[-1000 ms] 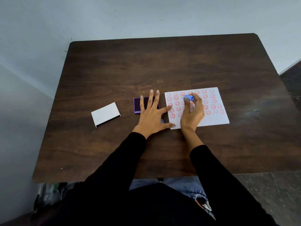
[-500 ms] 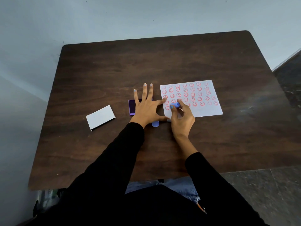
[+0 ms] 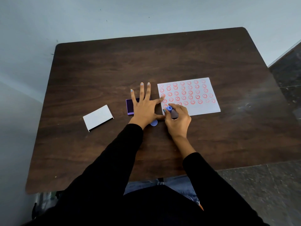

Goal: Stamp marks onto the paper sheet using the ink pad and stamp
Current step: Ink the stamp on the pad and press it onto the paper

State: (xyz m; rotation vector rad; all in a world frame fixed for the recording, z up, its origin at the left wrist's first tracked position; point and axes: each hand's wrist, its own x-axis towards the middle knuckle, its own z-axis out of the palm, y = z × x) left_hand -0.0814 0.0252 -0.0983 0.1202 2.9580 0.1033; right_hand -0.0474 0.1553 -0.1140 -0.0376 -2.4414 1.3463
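Your right hand [image 3: 178, 121] pinches the small blue stamp [image 3: 169, 109] between thumb and fingertips, upright, at the near left corner of the paper sheet [image 3: 202, 106]; half a second ago it held the stamp at much the same corner, and a second ago it was further up among the rows, so you have worked down toward the near edge. Your left hand [image 3: 144, 106] still lies flat with fingers spread, holding nothing, its palm over the purple ink pad [image 3: 129, 106] and its index fingertip and thumb touching the sheet's left edge; that pose has not changed. The sheet carries rows of red smiley marks [image 3: 183, 92], with its near strip to the right of your hand bare. A small blue cap [image 3: 154, 123] lies on the dark wooden table [image 3: 97, 66] just beside your left wrist; the white box lid [image 3: 97, 117] sits well apart to the left, unmoved.
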